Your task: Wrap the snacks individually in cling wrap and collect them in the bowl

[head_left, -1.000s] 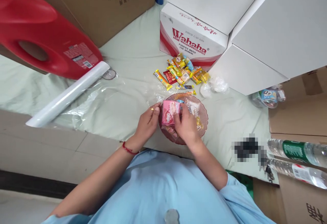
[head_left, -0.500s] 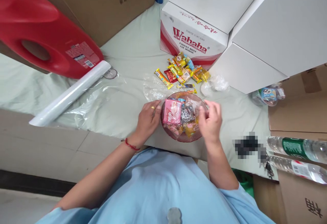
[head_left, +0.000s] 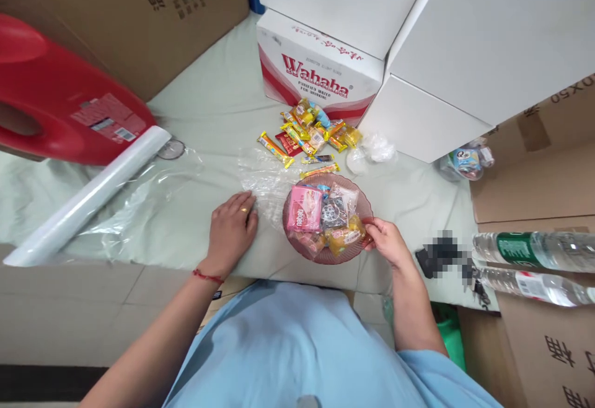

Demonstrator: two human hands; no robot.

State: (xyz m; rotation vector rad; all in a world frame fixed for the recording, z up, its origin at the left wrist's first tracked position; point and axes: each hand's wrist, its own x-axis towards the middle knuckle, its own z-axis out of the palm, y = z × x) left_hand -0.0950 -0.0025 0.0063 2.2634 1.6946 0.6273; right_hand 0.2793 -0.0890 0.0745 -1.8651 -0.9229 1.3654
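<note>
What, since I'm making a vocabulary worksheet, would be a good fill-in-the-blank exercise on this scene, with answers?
1. The bowl is held at its rim by the person's ____ hand.
2. The other hand has a ____ bracelet at its wrist.
3. The packet marked "nabati" is coloured ____.
4. The biggest word on the white box is ____.
Missing words: right; red; pink; Wahaha.

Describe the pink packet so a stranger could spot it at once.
Start at the Wahaha box at the back, then come nearer, past loose snacks, to the pinkish bowl. The pink packet lies in its left half, beside a black packet. Its boxy shape and white "nabati" lettering set it apart.
</note>
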